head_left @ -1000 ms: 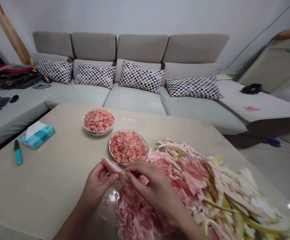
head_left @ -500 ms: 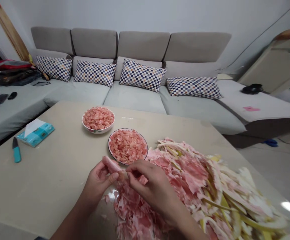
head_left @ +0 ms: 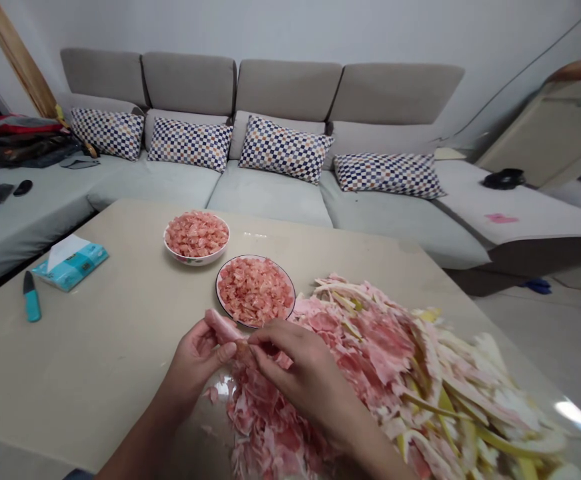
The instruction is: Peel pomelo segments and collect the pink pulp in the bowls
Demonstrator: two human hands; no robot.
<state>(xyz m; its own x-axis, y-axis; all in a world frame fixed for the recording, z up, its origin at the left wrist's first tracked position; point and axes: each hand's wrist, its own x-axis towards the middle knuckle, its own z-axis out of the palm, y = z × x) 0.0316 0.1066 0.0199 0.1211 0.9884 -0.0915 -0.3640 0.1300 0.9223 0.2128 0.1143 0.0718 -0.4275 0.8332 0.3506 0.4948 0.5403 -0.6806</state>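
My left hand (head_left: pixel 193 363) holds a pale pink pomelo segment (head_left: pixel 224 327) between thumb and fingers, above the near side of the plate. My right hand (head_left: pixel 305 370) pinches the segment's right end, where the orange-pink pulp shows; its fingertips partly hide that end. Just beyond both hands lies a dark-rimmed white plate (head_left: pixel 217 295) heaped with loose pomelo pulp (head_left: pixel 255 290). Under and beside my right hand spreads a pile of torn pink membranes (head_left: pixel 273 430). Thick pomelo peels (head_left: pixel 500 400), white and yellow-green, are heaped at the right.
A white bowl (head_left: pixel 197 260) of pulp stands behind the plate. On the table's left are a blue tissue pack (head_left: pixel 77 267) and a knife with a turquoise handle (head_left: pixel 33 305). A grey sofa (head_left: pixel 270 193) with checkered cushions (head_left: pixel 285 148) runs behind the table.
The right fingertips have shifted slightly left along the segment. The left hand keeps its hold, and the whole view has moved a little.
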